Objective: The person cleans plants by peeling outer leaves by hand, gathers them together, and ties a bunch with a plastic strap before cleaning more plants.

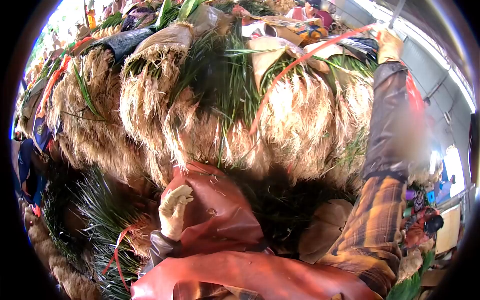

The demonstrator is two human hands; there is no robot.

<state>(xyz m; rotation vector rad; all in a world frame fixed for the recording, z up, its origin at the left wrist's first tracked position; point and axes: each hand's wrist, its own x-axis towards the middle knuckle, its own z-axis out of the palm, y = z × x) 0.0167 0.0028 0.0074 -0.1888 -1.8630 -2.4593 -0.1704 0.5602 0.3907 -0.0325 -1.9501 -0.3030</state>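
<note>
Several root-fringed bundles (300, 115) stacked, roots outward. Red strip (310, 54) slants across, no knot visible; right hand (390, 46) grips its upper end. Left hand (172, 212): fingers curled, apparently empty. Lower-left bundle (140, 239) carries another strip (116, 252).

Left hand (173, 212) and right hand (390, 46) wore cream gloves (172, 220), creased surface. Over-sleeve, right forearm (385, 117): dark brown, glossy, wrinkled, gathered at the elbow end. Left cuff (161, 245): dark, shiny. Shirt (372, 215): plaid, orange/brown with dark bands. Apron (270, 272): red-brown, smooth, glossy, broad, some creases and small specks.
</note>
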